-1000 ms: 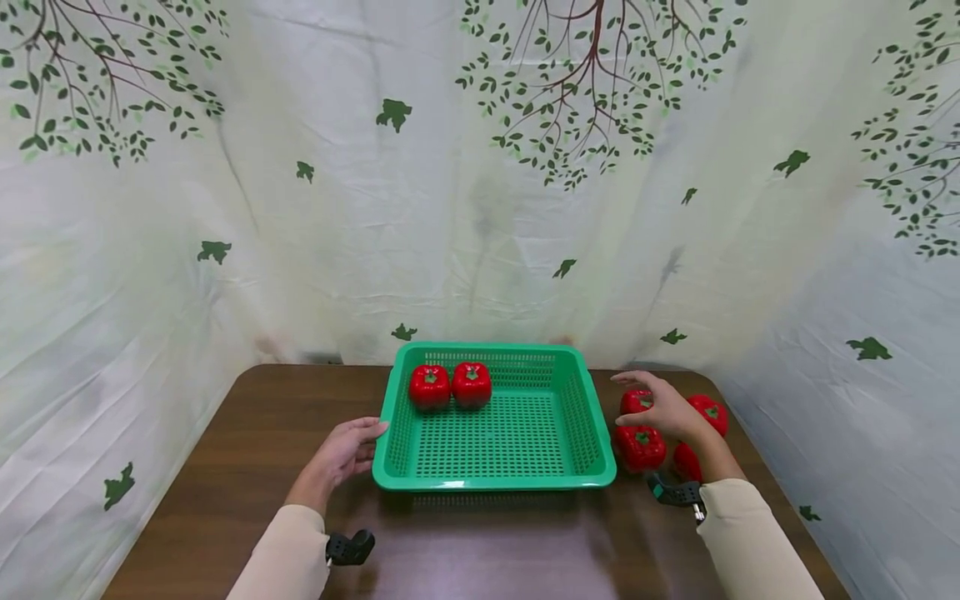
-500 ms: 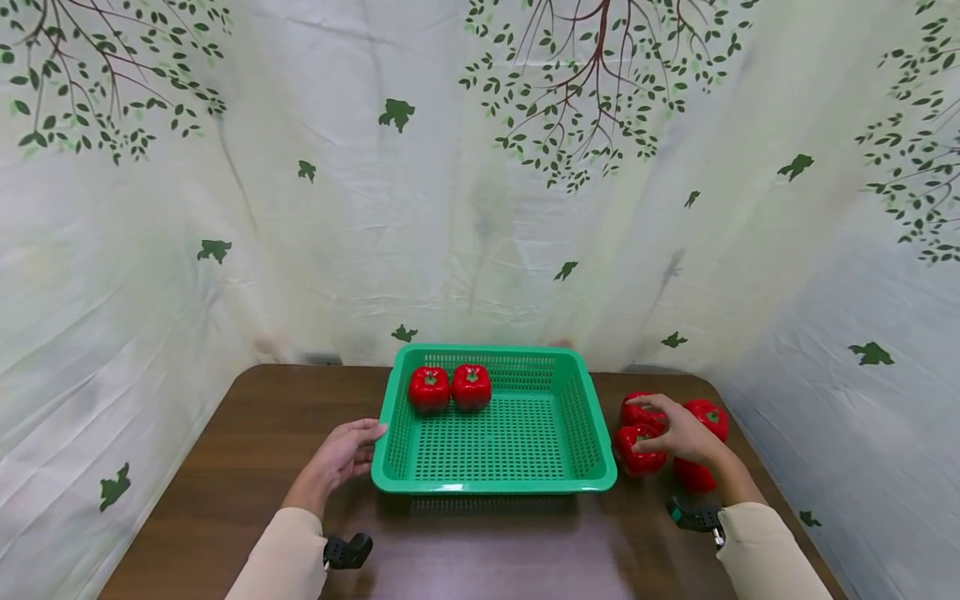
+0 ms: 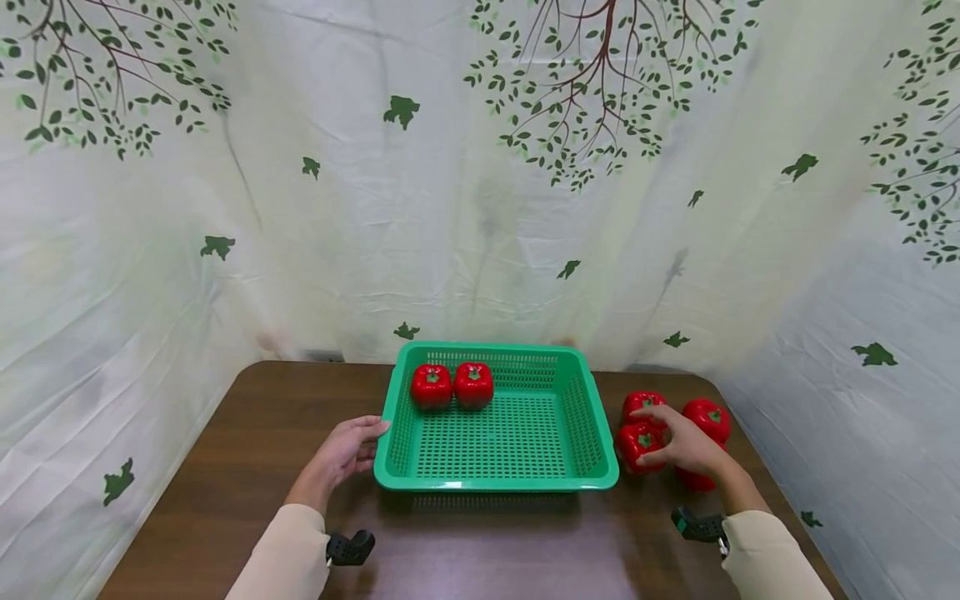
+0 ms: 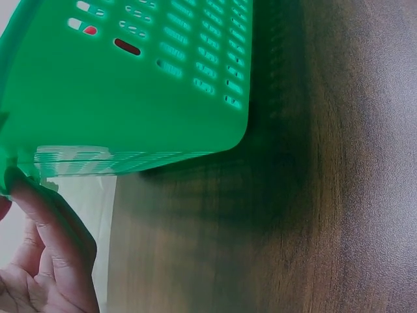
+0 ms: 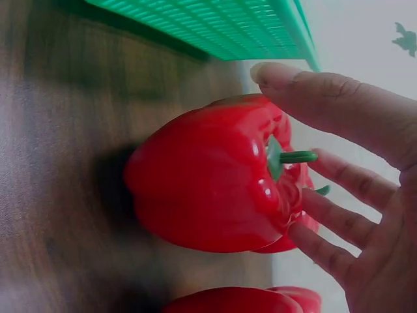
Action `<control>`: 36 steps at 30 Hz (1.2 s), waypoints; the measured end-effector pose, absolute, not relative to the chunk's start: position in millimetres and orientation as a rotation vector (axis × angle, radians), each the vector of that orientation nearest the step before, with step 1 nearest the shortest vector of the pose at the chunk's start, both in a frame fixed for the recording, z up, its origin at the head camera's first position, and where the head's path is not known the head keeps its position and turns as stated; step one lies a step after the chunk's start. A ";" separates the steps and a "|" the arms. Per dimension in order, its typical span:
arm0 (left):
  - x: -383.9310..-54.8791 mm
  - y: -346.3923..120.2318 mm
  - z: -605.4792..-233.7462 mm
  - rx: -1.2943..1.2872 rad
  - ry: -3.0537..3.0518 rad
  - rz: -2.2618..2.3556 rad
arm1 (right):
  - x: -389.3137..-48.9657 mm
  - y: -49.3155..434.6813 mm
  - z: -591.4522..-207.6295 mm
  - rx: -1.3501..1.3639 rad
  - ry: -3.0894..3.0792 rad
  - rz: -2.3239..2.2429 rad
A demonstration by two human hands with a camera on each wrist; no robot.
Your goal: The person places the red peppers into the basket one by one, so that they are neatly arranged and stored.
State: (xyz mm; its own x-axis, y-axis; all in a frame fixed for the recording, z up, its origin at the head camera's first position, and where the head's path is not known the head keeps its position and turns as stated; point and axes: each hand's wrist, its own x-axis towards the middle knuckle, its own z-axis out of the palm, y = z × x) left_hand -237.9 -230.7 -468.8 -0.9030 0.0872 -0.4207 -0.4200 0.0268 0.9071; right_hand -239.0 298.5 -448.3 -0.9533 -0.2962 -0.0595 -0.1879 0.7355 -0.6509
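My left hand (image 3: 350,452) pinches the left rim of a green plastic basket (image 3: 495,482), thumb on top and fingers beneath. In the left wrist view, the fingers (image 4: 55,241) curl under that rim. Two red bell peppers, a left one (image 3: 431,387) and a right one (image 3: 473,386), sit side by side at the basket's back left. My right hand (image 3: 686,446) hovers with spread fingers over the front bell pepper (image 3: 637,454) of a group right of the basket. The right wrist view shows this bell pepper (image 5: 208,176) upright, its green stem between thumb and fingers.
Behind the front pepper stands another bell pepper (image 3: 641,403). Farther right are one more bell pepper (image 3: 708,417) and a red one (image 3: 696,481) partly hidden by the right arm. A brown wooden table (image 3: 262,433) carries everything; a leaf-printed cloth (image 3: 480,208) hangs around it.
My right hand has come down and toward me, from over the back pepper to the front one, its fingers now around the top. The left hand and basket stay put.
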 end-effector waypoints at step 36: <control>-238.0 -230.1 -470.2 -0.350 1.969 1.923 | -238.8 290.0 -457.7 -0.341 2.825 -0.795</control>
State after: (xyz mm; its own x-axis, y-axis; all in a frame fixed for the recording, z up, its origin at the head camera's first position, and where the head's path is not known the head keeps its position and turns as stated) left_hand -238.0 -230.1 -470.2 -0.9026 0.0760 -0.4237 -0.4218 0.0403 0.9058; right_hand -238.8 290.0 -457.7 -0.9562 -0.2687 -0.1163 -0.1686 0.8300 -0.5316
